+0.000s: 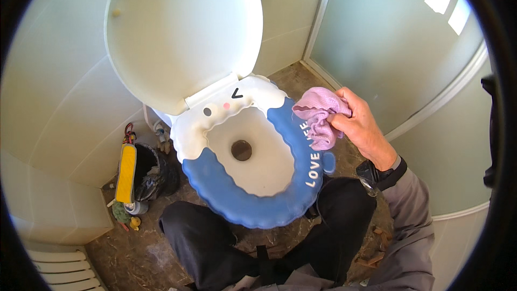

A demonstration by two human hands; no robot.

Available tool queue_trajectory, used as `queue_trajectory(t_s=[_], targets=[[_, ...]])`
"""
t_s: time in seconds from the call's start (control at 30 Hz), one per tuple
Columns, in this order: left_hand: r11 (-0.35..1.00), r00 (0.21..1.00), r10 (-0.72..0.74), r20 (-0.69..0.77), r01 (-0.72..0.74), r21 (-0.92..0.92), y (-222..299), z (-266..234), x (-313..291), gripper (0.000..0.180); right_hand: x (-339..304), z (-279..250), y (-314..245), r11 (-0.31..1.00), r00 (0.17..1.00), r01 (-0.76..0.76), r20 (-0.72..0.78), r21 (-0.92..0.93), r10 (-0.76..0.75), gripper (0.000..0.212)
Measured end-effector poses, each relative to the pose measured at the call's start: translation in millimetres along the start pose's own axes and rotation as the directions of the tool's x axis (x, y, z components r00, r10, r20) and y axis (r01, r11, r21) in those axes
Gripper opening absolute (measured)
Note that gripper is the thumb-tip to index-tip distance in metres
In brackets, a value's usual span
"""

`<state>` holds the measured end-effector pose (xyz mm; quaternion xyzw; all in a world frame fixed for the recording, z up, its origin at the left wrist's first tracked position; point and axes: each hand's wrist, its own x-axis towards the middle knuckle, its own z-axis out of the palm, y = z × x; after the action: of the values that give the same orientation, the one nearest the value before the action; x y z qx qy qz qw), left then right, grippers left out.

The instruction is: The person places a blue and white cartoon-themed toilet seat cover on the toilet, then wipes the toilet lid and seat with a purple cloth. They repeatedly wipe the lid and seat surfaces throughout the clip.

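My right hand (pixel 362 125) is closed around a crumpled pink-purple cloth (pixel 319 113). It holds the cloth over the right side of a padded toilet seat cover (pixel 245 213), which is blue at the front and white at the back with a winking face. Whether the cloth touches the cover, I cannot tell. Inside the seat opening shows the white toilet bowl (pixel 264 175) with a dark drain hole. The raised white lid (pixel 186 27) leans back behind the seat. A small blue tab (pixel 328 163) sticks out at the cover's right edge. My left hand is out of the picture.
Left of the toilet stands a black-lined waste bin (pixel 159 175), with a yellow flat-headed brush or pad (pixel 126 173) beside it. Small items, including a yellow duck figure (pixel 135 222), lie nearby. A frosted shower enclosure (pixel 393 37) rises at right. A white radiator (pixel 64 269) is at lower left.
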<state>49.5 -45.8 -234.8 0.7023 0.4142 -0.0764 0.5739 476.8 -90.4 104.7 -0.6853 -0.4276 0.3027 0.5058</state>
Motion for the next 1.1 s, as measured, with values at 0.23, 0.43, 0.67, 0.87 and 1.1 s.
queue_trajectory(t_s=[0.23, 0.43, 0.67, 0.87, 1.1], targets=[[0.996, 0.996, -0.084, 0.003, 0.084, -0.013, 22.5, -14.2, 86.2, 0.043, 111.1, 14.0, 66.4, 0.996, 0.992, -0.087, 0.097, 0.031, 0.084, 0.025], [0.993, 0.994, -0.109, 0.02, 0.11, -0.035, 28.2, -26.2, 105.8, 0.042, 142.1, 11.1, 61.8, 0.987, 0.977, -0.159, 0.147, 0.011, 0.155, 0.024], [0.991, 0.995, -0.099, -0.029, 0.096, -0.094, 15.9, -17.0, 85.3, 0.042, 136.7, 12.1, 4.0, 0.993, 0.955, -0.083, 0.279, -0.085, 0.103, 0.027], [0.965, 0.985, -0.142, -0.094, 0.117, -0.235, -25.3, 19.0, 22.9, 0.041, 119.0, 46.2, 2.2, 0.998, 0.933, 0.02, 0.357, 0.055, -0.039, 0.025], [0.817, 0.947, -0.223, -0.229, 0.053, -0.574, -88.0, 29.9, -145.0, 0.04, 73.6, 38.1, -15.4, 0.981, 0.886, 0.063, 0.443, 0.182, -0.139, 0.026]])
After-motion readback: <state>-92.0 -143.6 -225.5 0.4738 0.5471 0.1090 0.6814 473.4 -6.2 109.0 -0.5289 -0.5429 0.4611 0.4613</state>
